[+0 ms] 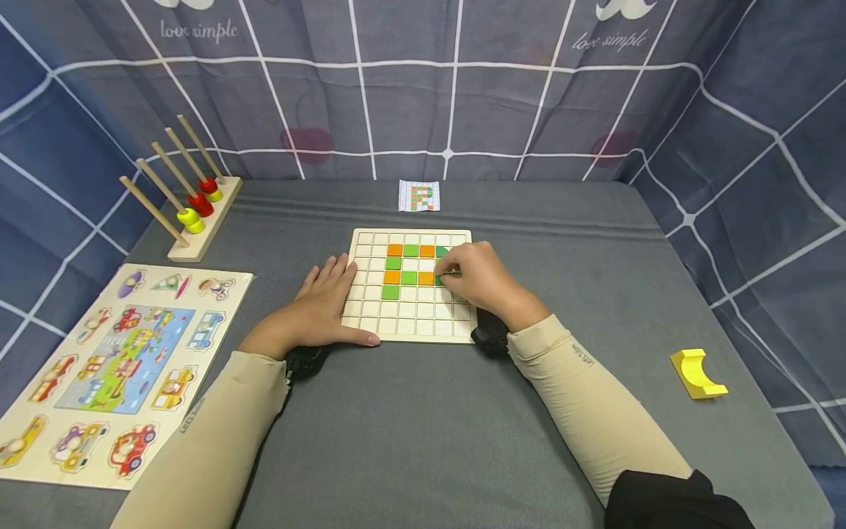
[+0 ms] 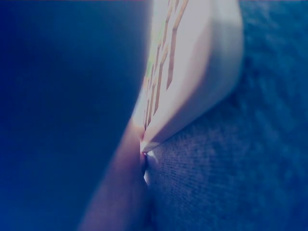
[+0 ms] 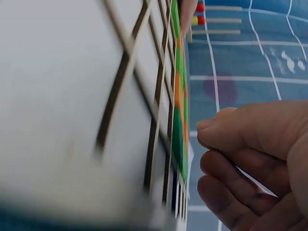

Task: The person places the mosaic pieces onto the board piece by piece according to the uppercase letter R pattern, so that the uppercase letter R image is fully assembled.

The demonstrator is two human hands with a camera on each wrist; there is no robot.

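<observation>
A pale board [image 1: 406,334] with a raised square grid lies in the middle, carrying several orange and green square tiles. My left hand [image 1: 324,305] rests at its left edge, fingers spread and thumb along the near corner. Over the right part of the board is my right hand [image 1: 485,279], fingers bent, its fingertips by a dark green tile [image 3: 177,139]. No tile shows at those fingertips in the right wrist view, where they stand off the board. In the left wrist view, the board's edge [image 2: 192,96] appears close up and blurred.
A small pattern card [image 1: 419,206] lies behind the board. At the back left stands a wooden peg stand [image 1: 225,202] with red and yellow beads. A vehicle puzzle board [image 1: 218,294] lies on the left, a yellow arched block [image 1: 694,375] on the right. Patterned curtains surround the table.
</observation>
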